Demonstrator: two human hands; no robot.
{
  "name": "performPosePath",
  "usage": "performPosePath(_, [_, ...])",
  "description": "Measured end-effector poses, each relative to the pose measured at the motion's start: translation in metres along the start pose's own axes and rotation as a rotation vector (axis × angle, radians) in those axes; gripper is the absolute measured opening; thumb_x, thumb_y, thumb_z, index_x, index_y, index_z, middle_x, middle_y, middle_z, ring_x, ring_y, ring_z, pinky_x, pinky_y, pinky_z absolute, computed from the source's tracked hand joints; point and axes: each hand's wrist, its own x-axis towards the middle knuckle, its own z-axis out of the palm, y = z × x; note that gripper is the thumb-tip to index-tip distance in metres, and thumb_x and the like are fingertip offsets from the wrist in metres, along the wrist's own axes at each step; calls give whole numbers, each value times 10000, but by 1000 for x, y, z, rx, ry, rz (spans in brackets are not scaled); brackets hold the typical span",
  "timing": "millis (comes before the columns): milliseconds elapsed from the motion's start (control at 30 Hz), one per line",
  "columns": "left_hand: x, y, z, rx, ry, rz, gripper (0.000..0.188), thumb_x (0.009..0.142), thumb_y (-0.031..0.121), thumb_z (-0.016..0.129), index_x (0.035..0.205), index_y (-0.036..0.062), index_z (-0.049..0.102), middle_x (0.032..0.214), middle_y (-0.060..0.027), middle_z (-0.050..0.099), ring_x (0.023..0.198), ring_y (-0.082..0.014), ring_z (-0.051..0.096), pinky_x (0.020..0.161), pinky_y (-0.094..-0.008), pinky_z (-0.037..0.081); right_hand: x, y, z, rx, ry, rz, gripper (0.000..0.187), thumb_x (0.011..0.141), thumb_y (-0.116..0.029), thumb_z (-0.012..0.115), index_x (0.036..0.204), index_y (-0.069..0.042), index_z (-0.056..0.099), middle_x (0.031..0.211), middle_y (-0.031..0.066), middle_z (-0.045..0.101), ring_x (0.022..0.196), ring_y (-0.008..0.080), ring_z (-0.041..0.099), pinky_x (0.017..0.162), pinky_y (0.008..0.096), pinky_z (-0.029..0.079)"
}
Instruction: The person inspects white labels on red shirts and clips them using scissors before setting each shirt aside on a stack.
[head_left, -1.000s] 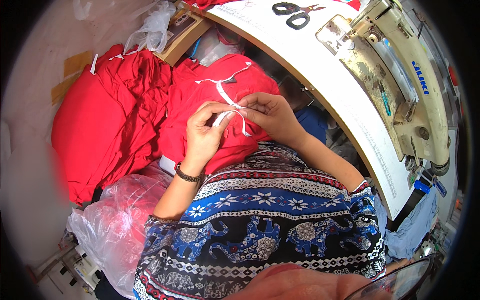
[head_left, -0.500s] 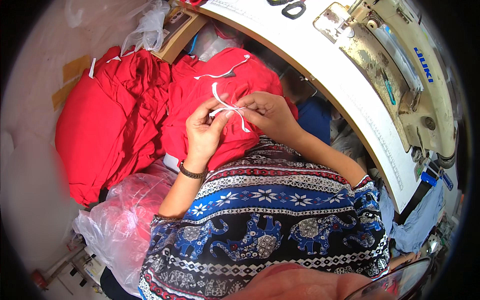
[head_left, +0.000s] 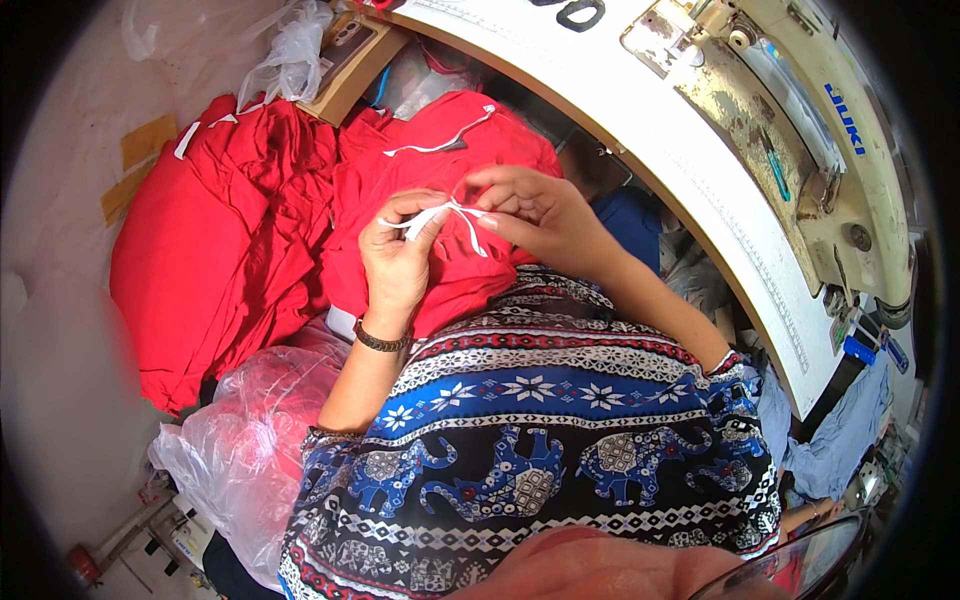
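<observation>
A narrow white ribbon (head_left: pixel 473 238) is gathered between my hands, its strands crossing at my left fingertips. My left hand (head_left: pixel 398 250) is closed, pinching the ribbon between thumb and fingers. One strand pokes out to the left past those fingers, and another hangs down over the red cloth (head_left: pixel 455 290). To the right, my right hand (head_left: pixel 535 215) has its thumb and curled fingers at a short strand, with the index finger raised apart. The exact grip there is partly hidden. Farther up the red cloth lies another white strip (head_left: pixel 440 143).
More red fabric (head_left: pixel 220 260) is heaped at the left, above a clear plastic bag (head_left: pixel 245 430). A white table (head_left: pixel 690 150) curves along the right and carries a sewing machine (head_left: pixel 850 200) and black-handled scissors (head_left: pixel 580 14). A cardboard box (head_left: pixel 350 75) stands at the top left.
The ribbon strand that stood up above my hands has come down toward my left fingers. My right index finger has lifted away from the crossing, and my left hand has shifted slightly left.
</observation>
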Motion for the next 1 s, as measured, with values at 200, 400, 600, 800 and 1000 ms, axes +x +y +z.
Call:
performPosePath(200, [9, 1, -3, -115, 90, -14, 117, 863, -13, 640, 969, 15, 601, 987, -79, 649, 929, -137, 600, 850, -253, 468, -3, -4, -14, 182, -137, -3, 396, 846, 23, 633, 1193, -16, 445, 929, 46, 607, 856, 122, 612, 805, 259, 504])
performPosePath(400, [11, 0, 13, -120, 136, 10, 118, 874, -7, 628, 980, 25, 586, 982, -65, 629, 908, -112, 582, 831, -238, 461, 1, -5, -9, 243, -125, 23, 290, 820, 50, 628, 1069, -27, 501, 875, 45, 587, 865, 116, 595, 777, 268, 502])
performPosePath(600, [-5, 6, 25, 125, -73, 178, 114, 830, -36, 651, 909, 11, 584, 955, -100, 604, 864, -133, 575, 774, -239, 450, 11, -6, -34, -732, 270, -366, 143, 728, 60, 621, 840, -17, 576, 884, 64, 556, 786, 160, 571, 703, 292, 468])
performPosePath(800, [17, 17, 13, 114, 64, 142, 95, 846, -26, 644, 911, 0, 580, 929, -80, 614, 863, -138, 576, 785, -253, 452, -8, -49, -35, -955, -83, -227, 132, 740, -58, 711, 812, -16, 608, 984, 79, 575, 836, 219, 586, 711, 315, 467])
performPosePath(1000, [22, 29, 29, 236, -135, 263, 86, 816, -12, 659, 890, -2, 617, 893, -92, 636, 810, -152, 606, 721, -259, 474, -23, -54, -54, -520, -379, 81, 284, 720, -191, 789, 904, -35, 638, 1026, 88, 612, 898, 199, 596, 748, 312, 466])
